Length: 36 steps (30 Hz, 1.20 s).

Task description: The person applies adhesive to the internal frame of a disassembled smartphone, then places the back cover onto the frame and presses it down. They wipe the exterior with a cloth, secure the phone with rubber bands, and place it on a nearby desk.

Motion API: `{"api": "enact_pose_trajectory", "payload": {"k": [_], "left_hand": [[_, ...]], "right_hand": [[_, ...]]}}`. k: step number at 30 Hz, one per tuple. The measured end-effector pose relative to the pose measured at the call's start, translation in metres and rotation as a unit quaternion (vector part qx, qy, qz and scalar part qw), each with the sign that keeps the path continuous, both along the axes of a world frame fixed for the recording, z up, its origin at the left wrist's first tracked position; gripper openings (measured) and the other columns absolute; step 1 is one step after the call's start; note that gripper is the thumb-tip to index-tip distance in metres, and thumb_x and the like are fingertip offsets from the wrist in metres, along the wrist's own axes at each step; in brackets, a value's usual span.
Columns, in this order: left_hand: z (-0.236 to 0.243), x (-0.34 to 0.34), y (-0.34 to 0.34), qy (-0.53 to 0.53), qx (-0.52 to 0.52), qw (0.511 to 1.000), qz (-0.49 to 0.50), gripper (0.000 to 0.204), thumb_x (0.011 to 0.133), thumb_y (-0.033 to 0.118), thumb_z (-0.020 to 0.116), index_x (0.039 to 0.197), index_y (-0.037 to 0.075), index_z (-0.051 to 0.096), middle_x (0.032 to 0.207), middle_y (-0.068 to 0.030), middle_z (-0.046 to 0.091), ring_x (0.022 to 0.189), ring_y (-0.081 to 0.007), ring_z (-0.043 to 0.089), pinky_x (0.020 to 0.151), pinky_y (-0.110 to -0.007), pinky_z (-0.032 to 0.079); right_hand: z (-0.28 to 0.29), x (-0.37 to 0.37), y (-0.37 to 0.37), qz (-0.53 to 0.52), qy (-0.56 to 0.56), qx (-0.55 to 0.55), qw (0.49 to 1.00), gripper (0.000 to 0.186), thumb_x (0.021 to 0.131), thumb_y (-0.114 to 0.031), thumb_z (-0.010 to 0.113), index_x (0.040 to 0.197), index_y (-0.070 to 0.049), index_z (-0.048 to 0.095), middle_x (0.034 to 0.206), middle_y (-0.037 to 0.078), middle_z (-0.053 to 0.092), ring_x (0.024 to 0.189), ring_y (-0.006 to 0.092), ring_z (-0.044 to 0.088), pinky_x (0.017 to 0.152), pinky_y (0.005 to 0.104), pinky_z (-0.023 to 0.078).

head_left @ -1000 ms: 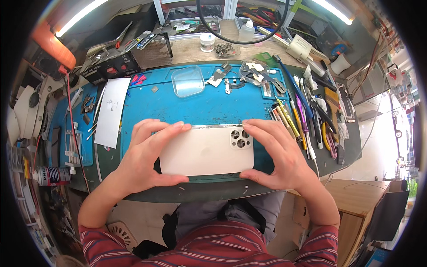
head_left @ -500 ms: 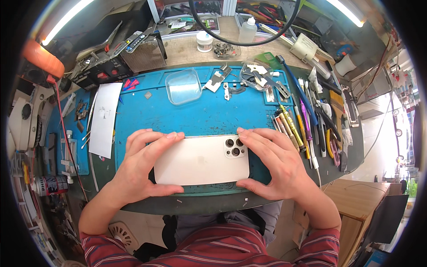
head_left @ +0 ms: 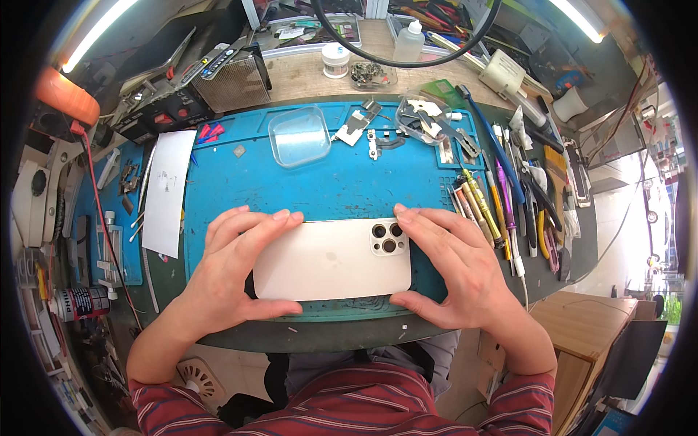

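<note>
A pale gold smartphone (head_left: 331, 261) lies lengthwise across my view, back side up, with its camera block (head_left: 389, 239) at the upper right corner. My left hand (head_left: 231, 265) grips its left end, fingers along the far edge and thumb at the near edge. At the other end my right hand (head_left: 459, 272) holds it the same way, fingertips by the camera block and thumb at the lower right corner. Beneath the phone spreads a blue work mat (head_left: 327, 192). The phone's screen side is hidden.
A clear plastic tray (head_left: 299, 138) and small metal parts (head_left: 356, 127) sit beyond the phone. Pens, tweezers and pliers (head_left: 536, 211) crowd the right side. On the left lie a white paper sheet (head_left: 169, 192) and a clamp fixture (head_left: 110, 251). A black cable (head_left: 407, 67) arcs across the back.
The phone and both hands hold nearly the same pose. The view has shifted slightly, and the phone's right end sits a little farther right and higher in the picture.
</note>
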<state>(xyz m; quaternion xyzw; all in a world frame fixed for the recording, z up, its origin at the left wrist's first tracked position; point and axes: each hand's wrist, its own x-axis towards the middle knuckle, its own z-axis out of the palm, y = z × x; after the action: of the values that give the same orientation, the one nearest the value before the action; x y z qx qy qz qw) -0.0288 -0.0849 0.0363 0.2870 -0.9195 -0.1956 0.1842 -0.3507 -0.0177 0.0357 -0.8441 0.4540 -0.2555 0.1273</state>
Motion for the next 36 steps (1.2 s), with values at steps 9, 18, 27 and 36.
{"api": "enact_pose_trajectory", "payload": {"k": [9, 18, 27, 36], "left_hand": [[0.0009, -0.0006, -0.0002, -0.006, 0.006, 1.0, -0.003, 0.106, 0.063, 0.035, 0.092, 0.15, 0.004, 0.04, 0.143, -0.0044, 0.06, 0.124, -0.0268, 0.054, 0.114, -0.052, 0.034], [0.002, -0.0007, -0.0002, -0.025, 0.014, 1.0, -0.006, 0.105, 0.063, 0.043, 0.089, 0.149, 0.005, 0.042, 0.145, -0.005, 0.057, 0.126, -0.0271, 0.053, 0.114, -0.052, 0.033], [0.0028, -0.0017, 0.0004, -0.027, 0.012, 1.0, 0.002, 0.103, 0.064, 0.044, 0.089, 0.148, 0.005, 0.044, 0.144, -0.0054, 0.058, 0.126, -0.0266, 0.053, 0.114, -0.052, 0.034], [0.005, -0.003, -0.0008, -0.041, 0.016, 0.999, -0.005, 0.098, 0.064, 0.043, 0.088, 0.146, 0.007, 0.049, 0.146, -0.0067, 0.056, 0.126, -0.027, 0.053, 0.115, -0.052, 0.034]], "right_hand": [[-0.0002, -0.0003, 0.0011, -0.003, 0.002, 0.005, 1.0, 0.082, 0.075, -0.029, 0.085, 0.142, 0.003, 0.05, 0.14, 0.015, 0.06, 0.119, 0.0323, 0.06, 0.099, 0.0414, 0.049], [-0.0004, -0.0017, 0.002, -0.003, 0.001, 0.013, 1.0, 0.084, 0.075, -0.03, 0.084, 0.143, 0.003, 0.048, 0.141, 0.015, 0.058, 0.119, 0.0323, 0.06, 0.098, 0.0414, 0.049], [-0.0006, -0.0011, 0.0024, -0.007, 0.004, 0.014, 1.0, 0.084, 0.075, -0.03, 0.084, 0.144, 0.003, 0.048, 0.139, 0.015, 0.059, 0.119, 0.0316, 0.06, 0.098, 0.0416, 0.049], [0.0027, 0.0004, 0.0028, -0.027, 0.0, -0.006, 1.0, 0.074, 0.075, -0.033, 0.084, 0.137, -0.001, 0.056, 0.129, 0.014, 0.062, 0.114, 0.0322, 0.06, 0.096, 0.0421, 0.048]]}}
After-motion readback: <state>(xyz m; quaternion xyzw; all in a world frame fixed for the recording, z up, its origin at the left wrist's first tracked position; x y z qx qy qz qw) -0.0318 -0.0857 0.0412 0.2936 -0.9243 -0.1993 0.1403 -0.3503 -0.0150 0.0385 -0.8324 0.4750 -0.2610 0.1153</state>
